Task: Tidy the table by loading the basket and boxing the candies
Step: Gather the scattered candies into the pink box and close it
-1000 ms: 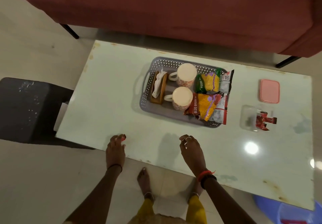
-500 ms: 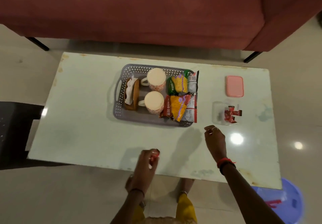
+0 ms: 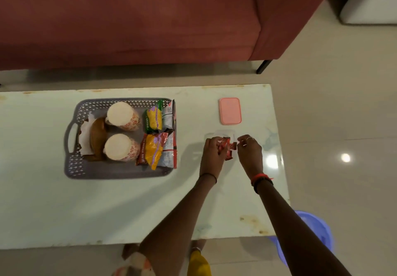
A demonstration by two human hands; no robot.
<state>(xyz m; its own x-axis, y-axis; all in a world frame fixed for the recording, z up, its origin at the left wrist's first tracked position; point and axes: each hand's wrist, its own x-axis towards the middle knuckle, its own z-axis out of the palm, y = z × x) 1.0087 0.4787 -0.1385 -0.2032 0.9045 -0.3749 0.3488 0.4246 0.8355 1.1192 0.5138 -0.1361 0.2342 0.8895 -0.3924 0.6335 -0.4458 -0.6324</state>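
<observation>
Hands [image 3: 233, 153] on candies [image 3: 227, 149], packet [image 3: 153, 152] reading "ALOO"

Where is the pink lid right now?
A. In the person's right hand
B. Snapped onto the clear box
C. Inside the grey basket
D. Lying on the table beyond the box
D: the pink lid lies flat on the table, apart from the clear box, while both hands handle the red candies over that box.
</observation>
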